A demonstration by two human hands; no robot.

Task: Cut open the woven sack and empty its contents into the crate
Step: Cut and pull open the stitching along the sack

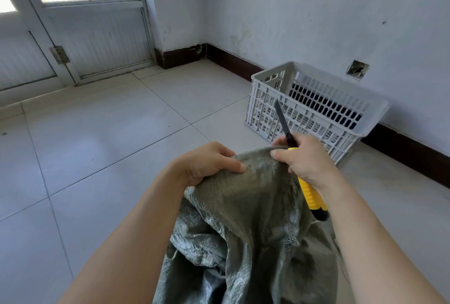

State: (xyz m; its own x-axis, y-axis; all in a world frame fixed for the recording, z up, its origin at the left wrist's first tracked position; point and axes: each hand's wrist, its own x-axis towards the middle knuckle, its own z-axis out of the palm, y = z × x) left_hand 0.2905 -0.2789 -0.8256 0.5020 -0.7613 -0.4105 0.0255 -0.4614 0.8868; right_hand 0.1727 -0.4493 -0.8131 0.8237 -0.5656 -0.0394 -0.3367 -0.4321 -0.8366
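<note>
A grey-green woven sack (248, 225) hangs crumpled in front of me, its top edge held up. My left hand (207, 165) grips the sack's top edge on the left, fingers curled over the fabric. My right hand (304, 160) holds a yellow-handled utility knife (309, 194) and also pinches the sack's top edge; the dark blade sticks up and away from me. A pale grey slatted plastic crate (267, 77) stands on the floor beyond the hands, against the right wall. Nothing shows inside it.
Pale floor tiles (109, 138) spread out to the left and ahead. A white door with a window (97, 35) closes the far left. A dark skirting board (401, 152) runs along the right wall, which has a small hole (357, 69).
</note>
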